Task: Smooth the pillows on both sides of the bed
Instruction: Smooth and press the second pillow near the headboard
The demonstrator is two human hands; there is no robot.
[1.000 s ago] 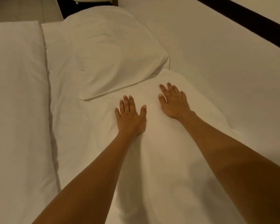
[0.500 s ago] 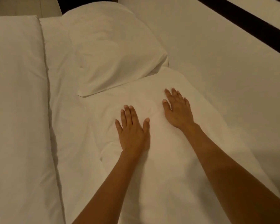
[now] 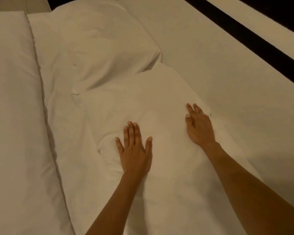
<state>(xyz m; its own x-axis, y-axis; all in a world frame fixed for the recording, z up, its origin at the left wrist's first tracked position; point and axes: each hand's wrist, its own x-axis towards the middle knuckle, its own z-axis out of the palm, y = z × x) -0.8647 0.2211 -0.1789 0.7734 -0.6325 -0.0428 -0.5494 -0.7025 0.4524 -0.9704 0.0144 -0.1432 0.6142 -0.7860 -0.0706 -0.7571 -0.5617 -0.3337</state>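
Two white pillows lie end to end on the bed. The near pillow (image 3: pixel 143 102) runs from the middle of the view down toward me. My left hand (image 3: pixel 134 150) rests flat on it, palm down, fingers spread. My right hand (image 3: pixel 198 126) lies flat near the pillow's right edge, fingers pointing away from me. The far pillow (image 3: pixel 105 48) sits beyond it, creased, its lower corner overlapping the near pillow's far end. Neither hand grips anything.
A thick white folded duvet (image 3: pixel 12 116) runs along the left side, next to the white sheet (image 3: pixel 58 116). To the right stands a pale headboard panel (image 3: pixel 227 82) with a dark stripe (image 3: pixel 244 31) across it.
Both hands have slid toward me along the near pillow and moved apart, the right hand going out to the pillow's right edge.
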